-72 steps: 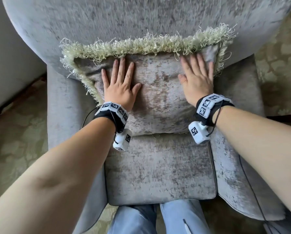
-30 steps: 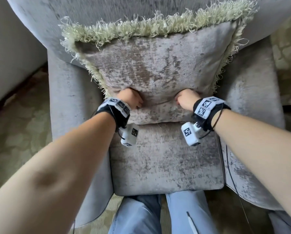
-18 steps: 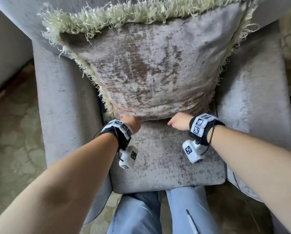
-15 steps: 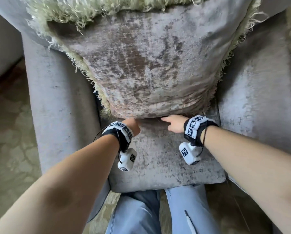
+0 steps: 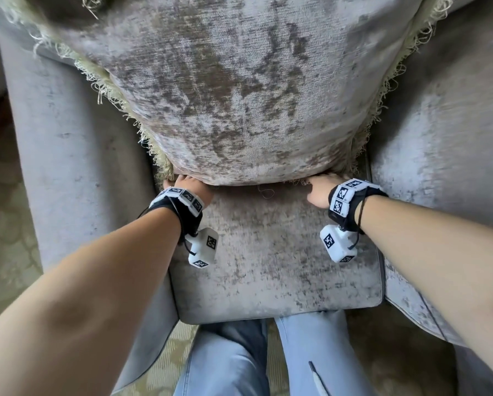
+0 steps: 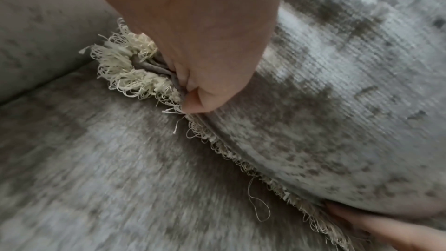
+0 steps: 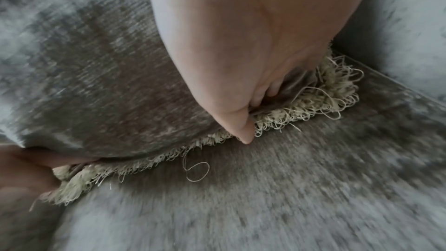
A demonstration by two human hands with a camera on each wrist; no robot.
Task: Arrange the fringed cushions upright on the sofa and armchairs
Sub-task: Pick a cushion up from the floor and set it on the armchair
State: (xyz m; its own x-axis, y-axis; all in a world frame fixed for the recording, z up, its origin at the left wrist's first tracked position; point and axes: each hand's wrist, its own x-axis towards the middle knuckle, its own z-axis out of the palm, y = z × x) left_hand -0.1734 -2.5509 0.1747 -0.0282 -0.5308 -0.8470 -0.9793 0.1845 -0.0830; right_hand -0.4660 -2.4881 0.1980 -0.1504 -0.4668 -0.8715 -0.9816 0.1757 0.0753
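Observation:
A grey velvet cushion [image 5: 239, 95] with pale green fringe stands upright against the back of a grey armchair, its lower edge on the seat [image 5: 268, 267]. My left hand [image 5: 188, 187] pinches the cushion's bottom left corner; in the left wrist view the fingers [image 6: 193, 91] curl into the fabric beside the fringe [image 6: 125, 68]. At the bottom right corner my right hand [image 5: 322, 190] grips the cushion, its fingers [image 7: 260, 94] tucked into the fabric above the fringe [image 7: 325, 93]. The cushion's top edge is out of frame.
The armchair's padded arms [image 5: 68, 167] [image 5: 454, 138] close in the cushion on both sides. The front half of the seat lies bare. My legs in blue jeans [image 5: 239, 361] stand against the seat front. Patterned carpet [image 5: 5, 224] lies to the left.
Both hands left the cushion's face, where they lay flat, slid down to its lower edge and then spread apart to the two bottom corners. The view has moved closer to the cushion.

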